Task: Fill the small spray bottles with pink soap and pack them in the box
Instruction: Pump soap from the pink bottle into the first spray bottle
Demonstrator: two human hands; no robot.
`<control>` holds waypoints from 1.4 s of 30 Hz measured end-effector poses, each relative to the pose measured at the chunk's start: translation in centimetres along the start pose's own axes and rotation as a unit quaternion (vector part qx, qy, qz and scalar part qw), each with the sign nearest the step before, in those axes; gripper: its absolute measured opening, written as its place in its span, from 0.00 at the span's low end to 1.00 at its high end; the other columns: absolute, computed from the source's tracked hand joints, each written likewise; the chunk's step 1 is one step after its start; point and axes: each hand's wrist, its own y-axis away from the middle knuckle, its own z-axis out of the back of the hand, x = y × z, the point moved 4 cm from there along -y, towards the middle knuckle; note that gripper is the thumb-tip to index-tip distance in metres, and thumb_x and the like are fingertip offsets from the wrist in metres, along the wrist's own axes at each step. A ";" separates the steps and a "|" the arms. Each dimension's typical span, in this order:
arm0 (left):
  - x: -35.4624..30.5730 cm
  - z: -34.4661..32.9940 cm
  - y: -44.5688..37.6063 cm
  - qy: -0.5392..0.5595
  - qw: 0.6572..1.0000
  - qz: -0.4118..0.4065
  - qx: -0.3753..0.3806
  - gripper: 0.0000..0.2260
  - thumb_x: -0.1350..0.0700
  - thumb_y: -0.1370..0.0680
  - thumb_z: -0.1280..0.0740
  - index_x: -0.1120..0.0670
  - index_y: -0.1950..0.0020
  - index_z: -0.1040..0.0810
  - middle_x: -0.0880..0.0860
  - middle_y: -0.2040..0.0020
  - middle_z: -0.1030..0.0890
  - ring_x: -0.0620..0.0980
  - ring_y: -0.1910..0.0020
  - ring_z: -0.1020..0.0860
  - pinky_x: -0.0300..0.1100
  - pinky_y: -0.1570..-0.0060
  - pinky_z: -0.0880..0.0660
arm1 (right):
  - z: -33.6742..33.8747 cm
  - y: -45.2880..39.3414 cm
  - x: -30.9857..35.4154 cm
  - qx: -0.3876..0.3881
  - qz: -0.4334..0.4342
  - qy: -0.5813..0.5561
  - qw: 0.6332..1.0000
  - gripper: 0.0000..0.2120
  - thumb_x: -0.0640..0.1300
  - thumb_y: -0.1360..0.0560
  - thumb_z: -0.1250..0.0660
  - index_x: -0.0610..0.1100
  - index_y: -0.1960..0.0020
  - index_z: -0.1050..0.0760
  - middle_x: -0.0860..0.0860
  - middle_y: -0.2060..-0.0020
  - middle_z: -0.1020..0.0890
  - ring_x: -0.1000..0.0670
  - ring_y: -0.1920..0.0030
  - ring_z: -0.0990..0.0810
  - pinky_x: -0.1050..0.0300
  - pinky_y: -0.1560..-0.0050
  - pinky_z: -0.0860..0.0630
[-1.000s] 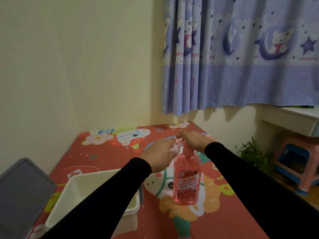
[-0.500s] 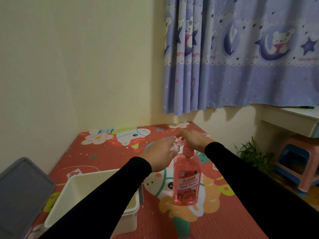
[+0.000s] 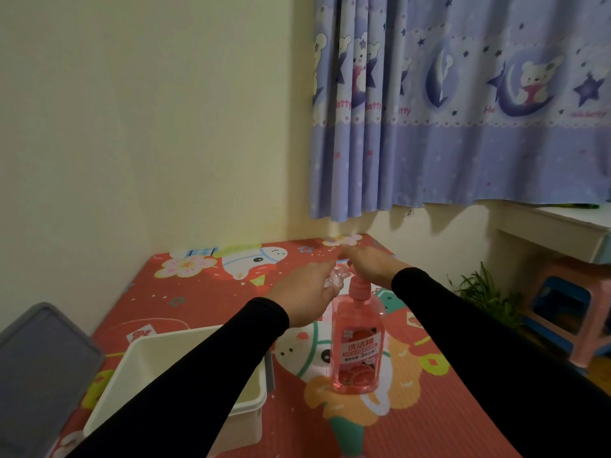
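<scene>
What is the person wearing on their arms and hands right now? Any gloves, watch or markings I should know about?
Both arms are covered by plain black long sleeves, the left sleeve and the right sleeve, each ending in a snug cuff at the wrist. No logos or markings show on the fabric. The left hand and the right hand are bare: no gloves, and no watch or rings visible.

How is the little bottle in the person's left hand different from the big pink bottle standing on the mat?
The small spray bottle is clear and tiny, mostly hidden in the left hand; the big soap bottle is far larger and filled with pink liquid. The small one is held up in the air beside the pump; the big one stands upright on the mat, with the right hand resting on its pump. The big one bears a printed label; none shows on the small one. Both look see-through.
</scene>
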 end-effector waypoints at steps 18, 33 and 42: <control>0.1 -0.4 0.0 -0.017 1.000 0.002 0.019 0.18 0.49 0.17 0.43 0.55 0.29 0.33 0.54 0.34 0.27 0.55 0.36 0.28 0.47 0.39 0.31 | -0.5 0.2 -0.4 0.009 -0.002 0.030 1.000 0.19 0.38 0.19 0.49 0.40 0.31 0.32 0.38 0.35 0.26 0.40 0.36 0.27 0.50 0.37 0.32; -0.2 -0.1 0.2 -0.018 1.000 0.005 0.022 0.21 0.49 0.17 0.43 0.54 0.26 0.37 0.54 0.29 0.30 0.53 0.33 0.31 0.43 0.39 0.33 | -0.4 0.5 -0.1 0.008 -0.011 0.018 1.000 0.18 0.39 0.19 0.47 0.39 0.32 0.31 0.39 0.36 0.24 0.40 0.36 0.26 0.50 0.37 0.31; -0.2 0.4 0.1 -0.018 0.999 0.010 0.027 0.15 0.48 0.17 0.42 0.54 0.34 0.31 0.54 0.36 0.26 0.53 0.43 0.26 0.43 0.49 0.32 | 0.3 0.8 0.6 0.002 -0.004 -0.010 1.000 0.19 0.43 0.17 0.50 0.33 0.32 0.34 0.33 0.34 0.30 0.41 0.40 0.26 0.52 0.43 0.31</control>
